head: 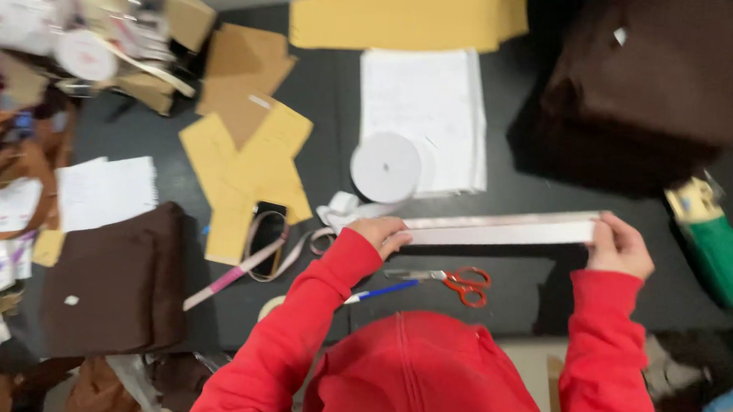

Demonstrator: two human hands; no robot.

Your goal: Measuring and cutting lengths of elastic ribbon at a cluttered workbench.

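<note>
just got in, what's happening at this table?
A person in red sleeves stretches a long white strip of tape flat over the dark table. The left hand pins one end and the right hand pinches the other. Red-handled scissors and a blue pen lie just below the strip. A white tape roll sits above it on stacked white sheets. Yellow paper pattern pieces and folded brown fabric lie to the left.
</note>
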